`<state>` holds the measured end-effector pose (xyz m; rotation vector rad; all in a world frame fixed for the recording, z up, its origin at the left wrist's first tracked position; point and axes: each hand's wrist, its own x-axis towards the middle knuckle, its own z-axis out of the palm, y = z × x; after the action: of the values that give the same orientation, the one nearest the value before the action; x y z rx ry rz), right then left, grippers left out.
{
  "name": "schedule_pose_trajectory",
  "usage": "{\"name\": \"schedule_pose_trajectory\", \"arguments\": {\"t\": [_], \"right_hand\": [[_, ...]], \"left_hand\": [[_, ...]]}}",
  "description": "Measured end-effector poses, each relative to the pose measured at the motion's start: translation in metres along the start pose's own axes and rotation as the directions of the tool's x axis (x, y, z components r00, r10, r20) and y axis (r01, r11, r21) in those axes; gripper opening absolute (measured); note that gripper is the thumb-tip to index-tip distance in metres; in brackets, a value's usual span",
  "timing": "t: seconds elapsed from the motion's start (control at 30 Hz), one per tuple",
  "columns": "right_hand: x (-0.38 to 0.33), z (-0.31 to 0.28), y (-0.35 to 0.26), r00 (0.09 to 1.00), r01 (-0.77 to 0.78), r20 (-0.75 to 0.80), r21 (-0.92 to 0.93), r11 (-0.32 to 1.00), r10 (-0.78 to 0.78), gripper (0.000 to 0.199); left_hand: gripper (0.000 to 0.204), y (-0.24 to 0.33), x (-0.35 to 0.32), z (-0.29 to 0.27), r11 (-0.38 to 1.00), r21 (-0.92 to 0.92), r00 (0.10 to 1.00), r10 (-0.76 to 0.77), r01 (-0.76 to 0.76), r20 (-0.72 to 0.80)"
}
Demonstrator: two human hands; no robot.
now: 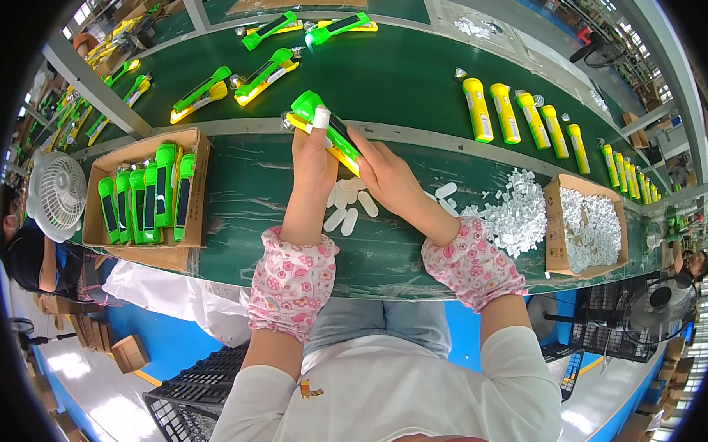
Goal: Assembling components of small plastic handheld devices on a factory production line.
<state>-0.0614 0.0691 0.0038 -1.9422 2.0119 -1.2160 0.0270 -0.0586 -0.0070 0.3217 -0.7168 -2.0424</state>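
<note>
Two hands grip torch over green bench.

White long-sleeved top, jeans — pink floral oversleeves — white tape on one finger.

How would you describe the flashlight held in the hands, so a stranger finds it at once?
Start at the green workbench, centre, near the conveyor edge. The green-and-yellow flashlight is held by the left hand and right hand. Unlike its neighbours, it is lifted, not lying down.
</note>
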Motion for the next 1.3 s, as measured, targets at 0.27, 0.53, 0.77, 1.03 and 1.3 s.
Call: {"name": "schedule_pose_trajectory", "arguments": {"t": [0.27, 0.53, 0.77, 1.03, 1.3], "right_hand": [[-0.001, 0.002, 0.0, 1.0, 0.001, 0.0, -0.02, 1.0, -0.001, 0.053], [0.0, 0.003, -0.003, 0.998, -0.019, 0.055, 0.019, 1.0, 0.018, 0.066], [0.007, -0.022, -0.002, 0.757, -0.646, 0.65, 0.732, 0.218, 0.06, 0.046], [0.003, -0.039, -0.011, 0.963, -0.234, 0.186, 0.224, 0.946, 0.194, 0.047], [0.002, -0.08, -0.005, 0.898, -0.072, 0.429, -0.071, 0.995, 0.096, 0.069]], "left_hand": [[0.023, -0.001, -0.003, 0.003, 0.999, 0.017, 1.0, 0.028, -0.028, -0.009], [0.03, 0.023, 0.012, -0.023, 0.998, 0.056, 0.999, -0.039, 0.04, -0.028], [0.05, 0.023, -0.008, 0.005, 0.999, -0.029, 0.958, 0.031, -0.024, 0.285], [0.052, 0.006, -0.006, 0.01, 0.984, -0.065, 0.89, -0.122, 0.167, 0.438], [0.038, -0.012, 0.001, 0.0, 0.926, -0.146, 0.921, -0.309, 0.348, 0.238]]}}
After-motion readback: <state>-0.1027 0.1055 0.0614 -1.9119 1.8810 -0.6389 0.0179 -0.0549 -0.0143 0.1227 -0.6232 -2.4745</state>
